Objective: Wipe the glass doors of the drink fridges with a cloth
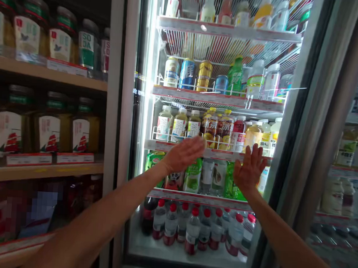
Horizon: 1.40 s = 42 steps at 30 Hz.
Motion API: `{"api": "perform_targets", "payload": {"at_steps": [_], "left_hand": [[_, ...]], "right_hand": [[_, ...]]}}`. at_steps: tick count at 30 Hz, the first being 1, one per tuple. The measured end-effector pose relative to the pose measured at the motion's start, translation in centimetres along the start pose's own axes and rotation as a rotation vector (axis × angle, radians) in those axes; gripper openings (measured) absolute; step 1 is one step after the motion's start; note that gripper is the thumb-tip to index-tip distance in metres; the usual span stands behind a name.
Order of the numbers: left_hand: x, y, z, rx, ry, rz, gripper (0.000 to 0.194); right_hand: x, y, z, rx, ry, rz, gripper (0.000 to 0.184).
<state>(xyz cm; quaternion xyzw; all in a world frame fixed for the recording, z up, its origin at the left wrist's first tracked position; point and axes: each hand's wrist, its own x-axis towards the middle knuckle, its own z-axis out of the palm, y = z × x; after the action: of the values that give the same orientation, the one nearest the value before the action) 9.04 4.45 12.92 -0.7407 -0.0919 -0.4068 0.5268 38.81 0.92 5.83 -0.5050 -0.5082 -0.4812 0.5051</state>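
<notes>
I face an open drinks fridge [215, 29] with several lit wire shelves. My left hand [184, 153] reaches in, fingers stretched flat and together, at the front rail of the shelf of tea bottles [179, 125]. My right hand [249, 168] is raised beside it with fingers spread, palm toward the shelf front [223, 153], near the green bottles [230, 185] below. Neither hand holds anything.
The fridge door [315, 130] stands open at the right, with another cooler behind it. Wooden shelves [49, 77] at the left carry jars and bottles. Red-capped water bottles [193, 228] fill the fridge's bottom shelf; cans [187, 74] stand higher up.
</notes>
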Motion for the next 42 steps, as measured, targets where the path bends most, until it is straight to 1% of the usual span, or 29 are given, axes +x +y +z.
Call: {"api": "perform_targets", "payload": {"at_steps": [1, 2, 3, 5, 6, 7, 8, 11, 12, 13, 16, 17, 18, 19, 21, 22, 23, 24, 27, 28, 29, 32, 33, 34, 35, 37, 38, 39, 42], "left_hand": [[0.1, 0.0, 0.0, -0.027, -0.064, 0.117, 0.051], [0.1, -0.4, -0.2, -0.031, -0.078, 0.134, 0.051], [0.1, -1.0, -0.4, -0.008, -0.035, 0.035, 0.05], [-0.1, -2.4, -0.8, 0.077, 0.151, -0.338, 0.05], [-0.1, -2.8, -1.0, 0.107, 0.227, -0.483, 0.051], [-0.3, -2.9, -1.0, 0.115, 0.256, -0.548, 0.052], [-0.4, -2.8, -1.0, 0.099, 0.225, -0.514, 0.052], [-0.7, -2.0, -0.9, -0.017, -0.02, -0.112, 0.052], [-0.7, -2.0, -1.0, -0.026, -0.028, -0.067, 0.051], [-0.6, -2.2, -1.0, -0.014, 0.015, -0.101, 0.051], [-0.2, -2.6, -0.8, 0.09, 0.28, -0.448, 0.055], [-0.1, -2.2, -0.6, 0.111, 0.304, -0.495, 0.057], [0.1, -1.6, -0.3, 0.112, 0.272, -0.457, 0.058], [0.2, -0.7, 0.0, 0.099, 0.207, -0.355, 0.059], [0.3, 0.7, 0.3, 0.031, 0.022, -0.004, 0.058], [0.3, 0.9, 0.3, 0.006, -0.034, 0.112, 0.056], [0.3, 0.7, 0.2, 0.004, -0.04, 0.134, 0.054], [0.3, 0.2, 0.0, 0.021, -0.006, 0.064, 0.053], [0.3, -1.8, -0.6, 0.113, 0.169, -0.343, 0.053], [0.2, -2.0, -0.6, 0.119, 0.181, -0.372, 0.054], [0.1, -2.0, -0.6, 0.104, 0.154, -0.306, 0.054], [-0.1, -1.0, -0.4, 0.009, -0.059, 0.176, 0.05], [-0.1, -0.8, -0.4, 0.0, -0.103, 0.261, 0.049], [0.0, -0.9, -0.3, 0.021, -0.095, 0.225, 0.047], [0.1, -1.1, -0.3, 0.065, -0.044, 0.077, 0.046], [0.5, -1.4, -0.2, 0.153, 0.096, -0.281, 0.047], [0.6, -1.3, -0.1, 0.16, 0.131, -0.343, 0.048], [0.7, -1.0, 0.0, 0.135, 0.12, -0.279, 0.048], [0.8, 0.2, 0.2, -0.03, -0.067, 0.24, 0.049]], "right_hand": [[0.0, 0.1, 0.0, 0.0, -0.002, -0.007, 0.064], [-0.1, 0.1, 0.0, -0.001, -0.003, -0.011, 0.064], [-0.1, 0.2, 0.0, -0.003, -0.002, -0.011, 0.064], [-0.1, 0.2, 0.0, -0.009, -0.002, -0.007, 0.064], [-0.2, 0.2, 0.0, -0.011, -0.003, -0.005, 0.064], [-0.2, 0.2, 0.0, -0.01, -0.003, -0.005, 0.064], [-0.2, 0.2, 0.0, -0.007, -0.006, -0.007, 0.064], [-0.1, 0.2, -0.1, 0.001, -0.012, -0.013, 0.064], [-0.1, 0.2, -0.1, 0.001, -0.011, -0.014, 0.063], [-0.1, 0.2, -0.1, 0.001, -0.01, -0.014, 0.064], [-0.2, 0.1, 0.0, -0.004, 0.005, -0.004, 0.063], [-0.2, 0.1, 0.0, -0.005, 0.007, -0.003, 0.063], [-0.2, 0.1, 0.0, -0.005, 0.011, -0.005, 0.063], [-0.2, 0.1, -0.1, -0.005, 0.013, -0.007, 0.062], [-0.2, 0.1, -0.2, -0.002, 0.004, -0.02, 0.062], [-0.2, 0.2, -0.3, -0.001, -0.005, -0.028, 0.063], [-0.3, 0.3, -0.3, -0.001, -0.014, -0.037, 0.064], [-0.3, 0.3, -0.4, -0.002, -0.021, -0.043, 0.064], [-0.4, 0.4, -0.5, -0.015, -0.024, -0.047, 0.065], [-0.5, 0.4, -0.5, -0.021, -0.02, -0.046, 0.064], [-0.5, 0.4, -0.4, -0.025, -0.017, -0.046, 0.064], [-0.5, 0.5, -0.4, -0.026, -0.024, -0.057, 0.064], [-0.5, 0.5, -0.4, -0.024, -0.028, -0.058, 0.064], [-0.5, 0.5, -0.4, -0.021, -0.032, -0.059, 0.065], [-0.5, 0.5, -0.4, -0.018, -0.034, -0.058, 0.065], [-0.5, 0.4, -0.5, -0.019, -0.034, -0.052, 0.065], [-0.5, 0.4, -0.5, -0.021, -0.034, -0.048, 0.065], [-0.5, 0.4, -0.5, -0.025, -0.036, -0.044, 0.065], [-0.5, 0.4, -0.6, -0.031, -0.053, -0.043, 0.064]]}}
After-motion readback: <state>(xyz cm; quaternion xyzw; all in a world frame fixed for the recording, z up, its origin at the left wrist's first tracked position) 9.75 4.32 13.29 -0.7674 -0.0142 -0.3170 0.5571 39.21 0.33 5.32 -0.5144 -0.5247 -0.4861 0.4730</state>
